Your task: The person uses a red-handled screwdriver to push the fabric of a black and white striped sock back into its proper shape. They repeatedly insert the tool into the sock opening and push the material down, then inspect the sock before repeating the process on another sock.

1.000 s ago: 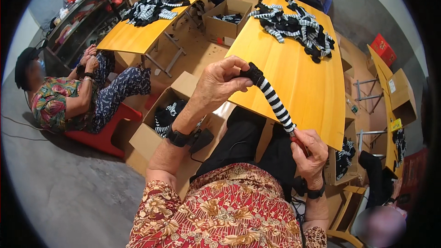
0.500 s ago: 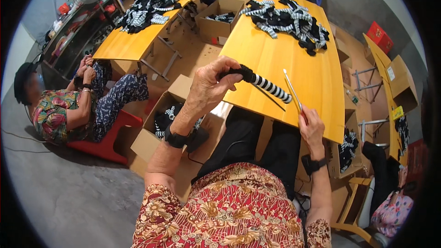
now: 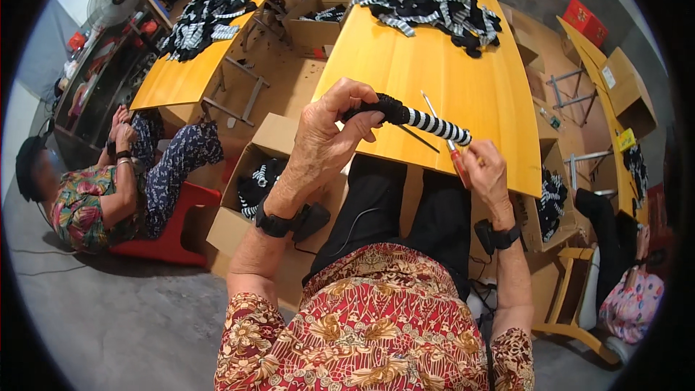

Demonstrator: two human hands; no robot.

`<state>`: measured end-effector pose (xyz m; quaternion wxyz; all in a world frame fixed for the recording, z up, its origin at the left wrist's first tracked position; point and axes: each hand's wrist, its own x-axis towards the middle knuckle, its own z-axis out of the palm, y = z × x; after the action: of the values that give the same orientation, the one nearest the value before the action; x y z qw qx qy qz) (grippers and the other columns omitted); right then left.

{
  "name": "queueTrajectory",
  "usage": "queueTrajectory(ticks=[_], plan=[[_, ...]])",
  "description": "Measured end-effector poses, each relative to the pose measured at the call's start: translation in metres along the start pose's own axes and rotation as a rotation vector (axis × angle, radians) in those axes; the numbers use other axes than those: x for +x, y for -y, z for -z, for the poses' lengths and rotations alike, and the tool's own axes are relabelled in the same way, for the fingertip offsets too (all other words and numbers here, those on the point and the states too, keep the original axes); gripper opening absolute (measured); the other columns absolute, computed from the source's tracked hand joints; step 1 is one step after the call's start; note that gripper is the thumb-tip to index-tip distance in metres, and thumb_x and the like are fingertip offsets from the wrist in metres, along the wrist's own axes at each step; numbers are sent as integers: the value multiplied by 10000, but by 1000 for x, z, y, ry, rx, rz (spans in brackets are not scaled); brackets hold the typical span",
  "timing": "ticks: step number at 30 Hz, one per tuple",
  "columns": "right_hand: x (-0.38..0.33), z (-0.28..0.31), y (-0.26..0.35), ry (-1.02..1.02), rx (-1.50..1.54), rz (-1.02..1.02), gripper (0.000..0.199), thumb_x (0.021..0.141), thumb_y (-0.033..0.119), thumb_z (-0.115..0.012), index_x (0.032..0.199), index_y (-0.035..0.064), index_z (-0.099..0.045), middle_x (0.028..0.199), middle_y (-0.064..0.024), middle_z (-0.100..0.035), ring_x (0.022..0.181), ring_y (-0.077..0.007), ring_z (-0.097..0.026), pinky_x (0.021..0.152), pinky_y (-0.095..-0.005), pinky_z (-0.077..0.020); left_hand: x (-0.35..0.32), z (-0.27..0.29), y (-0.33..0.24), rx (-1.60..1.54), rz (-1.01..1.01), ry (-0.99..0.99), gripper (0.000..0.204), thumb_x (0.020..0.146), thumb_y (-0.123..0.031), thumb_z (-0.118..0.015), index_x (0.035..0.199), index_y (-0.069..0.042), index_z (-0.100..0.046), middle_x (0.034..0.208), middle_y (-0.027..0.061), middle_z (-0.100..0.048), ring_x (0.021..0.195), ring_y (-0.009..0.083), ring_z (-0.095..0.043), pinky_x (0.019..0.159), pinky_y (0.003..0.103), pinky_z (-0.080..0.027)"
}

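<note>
Left hand (image 3: 326,137) pinched the black end of a striped sock (image 3: 416,117) over the near edge of the yellow table (image 3: 405,65); right hand (image 3: 483,172) gripped a red-handled rod (image 3: 447,143) just beside it. Sock pile (image 3: 434,7) lay far; cardboard box (image 3: 253,188) sat left.

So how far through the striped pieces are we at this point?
Done: hard to count; a cardboard box by the left knee holds a few striped pieces. In hand: the left hand grips one black-and-white striped sock over the table edge, while the right hand holds a thin red-handled tool at its tip. Left: a sizeable striped pile at the table's far end.
</note>
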<state>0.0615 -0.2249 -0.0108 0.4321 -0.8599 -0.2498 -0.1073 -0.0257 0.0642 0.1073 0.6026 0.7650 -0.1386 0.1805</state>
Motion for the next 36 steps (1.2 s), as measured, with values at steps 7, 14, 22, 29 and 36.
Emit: queueTrajectory(ticks=[7,14,22,29,36], plan=[[37,22,115,-67,354,336,209,835,62,-657,1030,-12,-673,834,-96,-621,702,-207,-565,632,-290,-465,0,-35,0,48,8,119,189,883,20,-629,1058,9,-560,918,75,-633,793,119,-630,660,243,-558],[30,20,113,-12,334,185,126,844,67,-659,944,-5,-684,823,-82,-651,709,-148,-608,606,-256,-466,7,-44,-7,26,126,-31,217,873,20,-634,1064,34,-531,887,109,-662,787,138,-651,695,253,-548],[19,0,117,-54,509,46,140,829,56,-695,952,-5,-662,814,-60,-652,711,-114,-604,629,-259,-485,0,-60,22,-167,51,-103,164,836,5,-689,970,20,-596,889,82,-693,845,102,-652,750,237,-523],[12,-10,113,-99,639,-18,115,837,21,-687,946,-4,-665,809,-25,-651,719,-70,-600,657,-218,-492,-8,-66,34,-591,194,-72,125,889,-55,-660,1000,-24,-613,930,44,-677,855,95,-633,789,235,-520],[11,-2,80,-90,371,-61,177,863,84,-667,1017,-3,-657,849,-52,-653,739,-106,-603,644,-245,-482,-22,-67,62,-809,276,-142,142,939,-122,-599,1068,-88,-553,982,95,-667,988,223,-653,836,342,-545]])
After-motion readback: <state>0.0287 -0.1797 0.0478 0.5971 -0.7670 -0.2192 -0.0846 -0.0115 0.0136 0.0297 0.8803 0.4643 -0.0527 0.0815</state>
